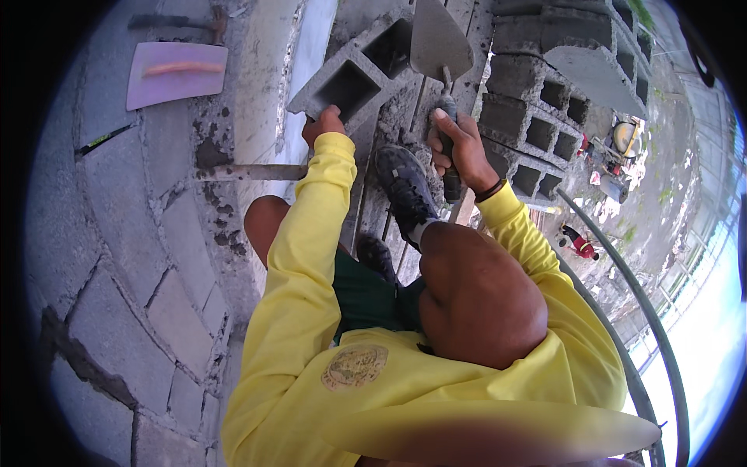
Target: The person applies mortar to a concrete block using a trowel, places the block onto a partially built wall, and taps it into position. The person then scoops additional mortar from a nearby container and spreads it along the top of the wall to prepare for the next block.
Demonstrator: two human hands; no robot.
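Observation:
My left hand [325, 124] grips the near left end of a grey hollow concrete block [372, 87], its fingers partly hidden at the block's edge. Two square cavities of the block face up toward me. In my right hand [467, 148] is a pointed brick trowel [441, 43], held by its dark handle with the thumb along the top. The grey blade points away from me, just right of the block. Whether blade and block touch, I cannot tell. Below both hands, my dark shoe [406, 187] rests on the planks.
A block wall [124, 210] with mortar joints fills the left, with a pale float [177, 74] lying by it. Stacked hollow blocks [537, 109] stand at right. Beyond metal rails [638, 303] the ground lies far below, with a mixer [625, 138] and a person in red [580, 243].

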